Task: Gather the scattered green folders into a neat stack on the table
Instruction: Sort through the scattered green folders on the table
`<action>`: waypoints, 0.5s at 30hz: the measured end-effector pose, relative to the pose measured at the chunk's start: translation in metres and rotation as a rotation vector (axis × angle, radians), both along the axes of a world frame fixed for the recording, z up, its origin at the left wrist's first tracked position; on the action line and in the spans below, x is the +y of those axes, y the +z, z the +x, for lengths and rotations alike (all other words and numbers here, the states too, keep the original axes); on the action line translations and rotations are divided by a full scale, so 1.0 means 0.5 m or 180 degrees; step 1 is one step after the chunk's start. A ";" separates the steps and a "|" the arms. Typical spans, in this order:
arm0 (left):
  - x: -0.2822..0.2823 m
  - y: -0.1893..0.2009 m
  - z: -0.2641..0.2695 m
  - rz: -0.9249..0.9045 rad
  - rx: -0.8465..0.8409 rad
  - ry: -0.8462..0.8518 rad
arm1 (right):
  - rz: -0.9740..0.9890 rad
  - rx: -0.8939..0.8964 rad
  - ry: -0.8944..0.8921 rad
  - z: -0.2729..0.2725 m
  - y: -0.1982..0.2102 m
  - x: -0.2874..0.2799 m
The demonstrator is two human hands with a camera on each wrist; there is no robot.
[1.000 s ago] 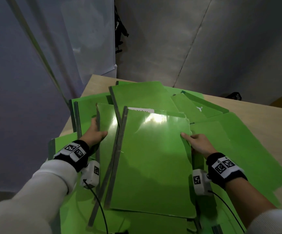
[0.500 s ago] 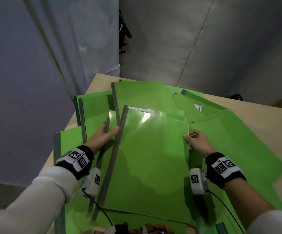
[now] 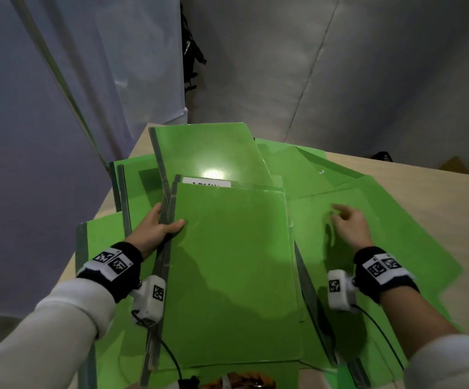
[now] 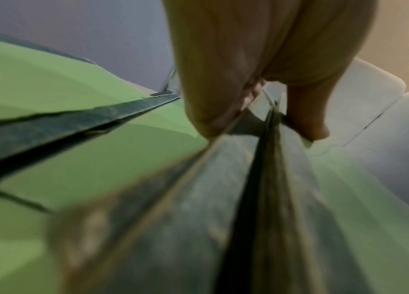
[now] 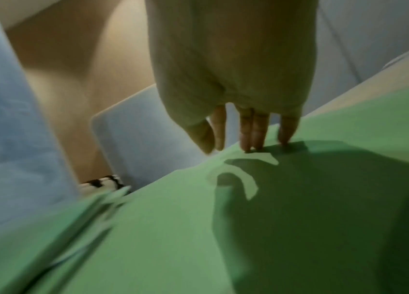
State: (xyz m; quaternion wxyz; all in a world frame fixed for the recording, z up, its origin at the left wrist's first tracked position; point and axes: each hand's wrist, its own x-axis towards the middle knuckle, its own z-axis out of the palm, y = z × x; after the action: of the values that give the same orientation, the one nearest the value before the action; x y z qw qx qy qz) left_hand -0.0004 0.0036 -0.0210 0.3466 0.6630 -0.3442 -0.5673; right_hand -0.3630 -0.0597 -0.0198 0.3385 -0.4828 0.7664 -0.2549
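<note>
Several green folders lie overlapped across the wooden table [image 3: 412, 175]. The top folder [image 3: 233, 265] sits in the middle with its dark spine to the left. My left hand [image 3: 157, 228] grips that spine edge, thumb on the cover and fingers under; in the left wrist view the left hand [image 4: 261, 111] pinches the spines of the top folders [image 4: 271, 179]. My right hand [image 3: 348, 223] rests with straight fingers on a folder [image 3: 390, 234] to the right; in the right wrist view its fingertips [image 5: 253, 143] touch the green cover [image 5: 298, 218].
Another folder [image 3: 210, 153] lies at the far edge, and a white label [image 3: 206, 182] peeks out above the top one. More folders [image 3: 138, 186] hang over the table's left edge. Grey curtain and wall surround the table; bare wood shows at right.
My right hand left the top folder's right edge and moved right onto the neighbouring folder. The left hand shifted onto the top folder's spine. The held folders slid slightly left and nearer.
</note>
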 end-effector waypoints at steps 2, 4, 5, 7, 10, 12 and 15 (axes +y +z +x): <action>-0.001 0.000 0.001 0.0040 0.0096 0.0009 | 0.0447 0.0717 -0.0146 -0.070 -0.016 -0.021; -0.003 -0.004 0.006 0.0085 0.0237 0.0084 | 0.0920 0.0989 -0.0357 -0.129 -0.034 -0.028; -0.003 -0.004 0.010 0.0115 0.0362 0.0167 | 0.1095 0.0987 -0.0400 -0.150 -0.041 -0.027; -0.006 -0.007 0.013 0.0136 0.0545 0.0290 | 0.1342 0.1179 -0.0333 -0.169 -0.049 -0.021; -0.011 -0.018 0.012 0.0203 0.0613 0.0279 | 0.1380 0.1416 -0.0268 -0.176 -0.071 -0.024; -0.009 -0.026 0.012 0.0250 0.0586 0.0258 | 0.1298 0.1148 -0.0316 -0.180 -0.083 -0.023; -0.005 -0.037 0.022 0.0340 0.0705 0.0374 | 0.1084 0.0462 -0.0575 -0.171 -0.069 -0.007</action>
State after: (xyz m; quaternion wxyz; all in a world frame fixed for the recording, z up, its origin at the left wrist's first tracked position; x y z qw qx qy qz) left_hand 0.0104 0.0012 -0.0393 0.3792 0.6328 -0.2338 -0.6333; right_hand -0.4483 -0.0632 -0.0541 0.3349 -0.3650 0.8610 -0.1155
